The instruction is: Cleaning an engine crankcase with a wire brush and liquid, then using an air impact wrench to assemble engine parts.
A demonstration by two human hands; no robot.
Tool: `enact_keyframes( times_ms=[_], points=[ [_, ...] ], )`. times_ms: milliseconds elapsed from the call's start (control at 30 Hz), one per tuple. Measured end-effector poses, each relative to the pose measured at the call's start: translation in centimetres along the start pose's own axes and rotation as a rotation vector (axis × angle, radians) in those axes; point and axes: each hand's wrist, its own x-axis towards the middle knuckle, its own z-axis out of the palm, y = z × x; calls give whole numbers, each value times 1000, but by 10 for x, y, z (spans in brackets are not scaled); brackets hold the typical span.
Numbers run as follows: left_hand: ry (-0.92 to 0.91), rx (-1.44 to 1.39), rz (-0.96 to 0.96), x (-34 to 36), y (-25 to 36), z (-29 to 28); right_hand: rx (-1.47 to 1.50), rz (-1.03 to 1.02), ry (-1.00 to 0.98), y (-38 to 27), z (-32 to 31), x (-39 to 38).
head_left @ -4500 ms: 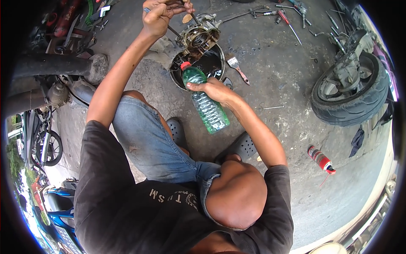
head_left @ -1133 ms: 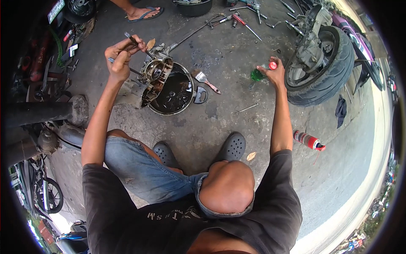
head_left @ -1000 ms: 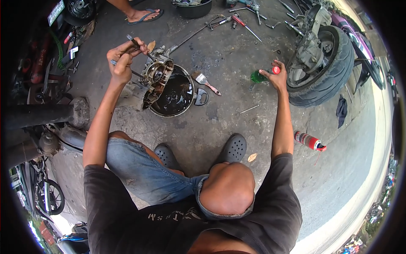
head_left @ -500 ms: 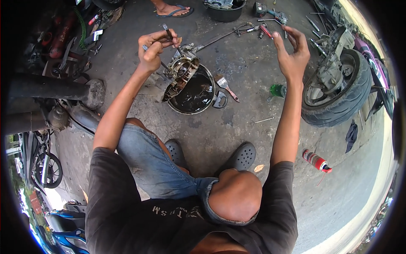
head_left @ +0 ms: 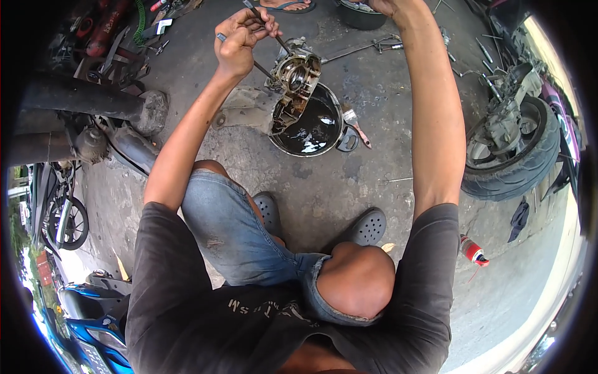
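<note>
Left hand: The person's left hand [head_left: 237, 47] is closed around two dark metal rods [head_left: 283, 43] that slant out of an engine case.
Engine case: The open metal engine case [head_left: 299, 78] is tilted over the left side of a round pan [head_left: 309, 154] of dark liquid, ahead of the knees. Whether the rim bears any of its weight cannot be told.
Handling: It looks rigid and is probably heavy for one hand. Its wet, brownish inside suggests a slippery surface, and its thin machined edges could chip if knocked.
Where to hold: The rods make a natural handle; a second grip would sit best on the pale outer casing [head_left: 246, 111] at the left, away from the oily opening.
Right hand: Cut off by the top edge, the right hand [head_left: 386, 5] is beside a black tub [head_left: 361, 21]; its fingers' state and any contact cannot be told.
Around: A paintbrush [head_left: 357, 128] lies just right of the pan, and a thick-tyred wheel [head_left: 539, 168] farther right.
</note>
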Motion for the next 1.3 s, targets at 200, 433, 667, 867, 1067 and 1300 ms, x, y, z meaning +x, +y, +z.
enact_keyframes(
  times_ms=[200, 433, 667, 867, 1067, 1300],
  points=[
    [118, -7, -14, 6, 0, 4, -165, 40, 155, 3, -10, -53],
    [274, 15, 93, 12, -11, 2, -216, 43, 226, 83, -63, -112],
    [753, 88, -25, 38, -19, -48, -66, 238, 424, 141, -76, -165],
    [1039, -24, -130, 36, 0, -46, 33, 232, 468, 146, -79, -168],
    [670, 236, 44, 30, -5, -23, -19, 175, 510, 150, -61, -167],
    [163, 14, 213, 21, 12, -6, -147, -8, 510, 151, -20, -153]
  ],
)
